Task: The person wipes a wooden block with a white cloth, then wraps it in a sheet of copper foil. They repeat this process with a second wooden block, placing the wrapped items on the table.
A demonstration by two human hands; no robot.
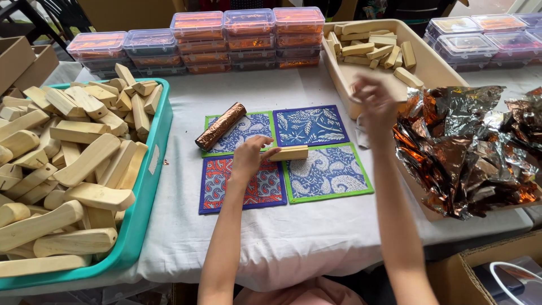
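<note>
The left hand rests over the middle of four patterned fabric squares laid in a two-by-two block on the white-covered worktop. Its fingers pinch one end of a pale rectangular wooden block. The block lies roughly level, across the seam between the upper blue leaf-print square and the lower green-edged blue paisley square.

The right hand is raised above the worktop, between the fabric squares and the beige plastic tub of small wooden blocks. It is motion-blurred; whether its fingers are spread or closed cannot be determined, and nothing is visibly held in it.

A cylinder wrapped in copper-coloured foil lies diagonally on the upper-left green-edged square. The red and blue paisley square lies under the left wrist.

To the left, a teal plastic tray holds a heap of pale carved wooden pieces. To the right, crumpled copper and silver foil sheets fill a shallow box. Stacked clear lidded plastic containers line the far edge of the worktop.
</note>
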